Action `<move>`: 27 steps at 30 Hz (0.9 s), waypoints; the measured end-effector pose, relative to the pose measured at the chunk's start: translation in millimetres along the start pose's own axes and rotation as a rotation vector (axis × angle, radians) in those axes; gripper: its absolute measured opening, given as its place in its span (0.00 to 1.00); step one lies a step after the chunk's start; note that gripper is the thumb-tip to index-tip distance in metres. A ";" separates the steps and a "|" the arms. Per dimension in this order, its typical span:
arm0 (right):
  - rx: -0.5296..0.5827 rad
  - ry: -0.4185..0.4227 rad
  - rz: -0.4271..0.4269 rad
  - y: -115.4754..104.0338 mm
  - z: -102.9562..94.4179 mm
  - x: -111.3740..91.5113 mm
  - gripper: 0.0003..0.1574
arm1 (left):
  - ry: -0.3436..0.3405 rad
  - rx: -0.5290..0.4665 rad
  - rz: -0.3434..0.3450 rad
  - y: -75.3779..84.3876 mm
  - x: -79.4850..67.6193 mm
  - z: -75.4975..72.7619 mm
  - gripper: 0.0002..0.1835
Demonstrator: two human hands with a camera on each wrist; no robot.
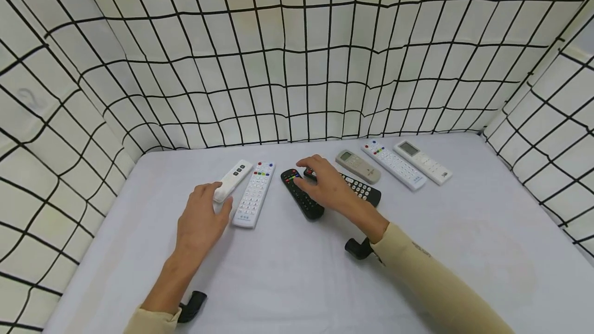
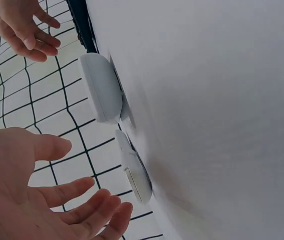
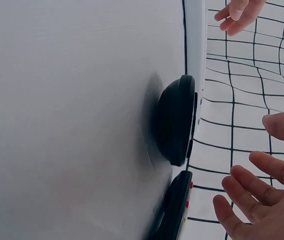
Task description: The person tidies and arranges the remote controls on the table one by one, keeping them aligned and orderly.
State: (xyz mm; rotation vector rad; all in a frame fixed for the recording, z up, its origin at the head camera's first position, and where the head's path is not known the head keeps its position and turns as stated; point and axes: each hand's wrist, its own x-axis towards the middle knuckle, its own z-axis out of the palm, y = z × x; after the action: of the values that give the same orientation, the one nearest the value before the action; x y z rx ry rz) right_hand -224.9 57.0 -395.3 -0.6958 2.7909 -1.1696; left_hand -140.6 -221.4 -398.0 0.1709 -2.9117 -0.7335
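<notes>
My left hand (image 1: 201,220) hovers at the near end of a small white remote control (image 1: 235,177) with a few dark buttons. Its fingers are parted and grip nothing. Just right of it lies a longer white remote control (image 1: 254,195) with many buttons. In the left wrist view, both white remotes show edge-on beyond the loosely spread fingers (image 2: 66,192). My right hand (image 1: 329,184) is over two black remote controls, one (image 1: 303,199) slanting below the thumb, the other (image 1: 371,193) partly hidden beneath the hand. The right wrist view shows its fingers (image 3: 252,197) apart from both.
Farther right on the white-covered table (image 1: 287,277) lie a beige remote (image 1: 358,166) with a small screen, a white many-button remote (image 1: 394,165) and a white remote with a screen (image 1: 422,162). A black grid over white cloth (image 1: 297,66) walls the back and sides.
</notes>
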 end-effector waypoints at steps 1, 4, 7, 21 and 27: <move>0.004 0.002 -0.003 -1.2 0.3 1.4 0.28 | 0.001 -0.001 -0.002 -0.3 0.3 -0.7 0.30; 0.005 0.007 -0.008 -3.9 2.0 5.2 0.27 | 0.007 -0.005 -0.014 -1.5 0.9 -2.2 0.30; -0.003 0.009 -0.015 -5.6 5.6 8.4 0.28 | 0.009 -0.005 -0.030 -3.3 0.5 -3.8 0.30; 0.019 -0.028 -0.013 -11.3 25.0 20.7 0.26 | -0.045 0.002 -0.107 -14.1 -3.2 -3.7 0.33; 0.016 -0.059 -0.006 -17.5 29.8 26.2 0.27 | -0.076 0.000 -0.132 -15.8 -3.2 -6.2 0.34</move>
State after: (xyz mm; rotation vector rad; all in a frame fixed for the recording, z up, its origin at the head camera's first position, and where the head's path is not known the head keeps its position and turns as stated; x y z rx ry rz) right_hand -235.7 15.4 -401.2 -0.7247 2.7304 -1.1518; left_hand -135.2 -237.7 -400.4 0.3455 -2.9959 -0.7757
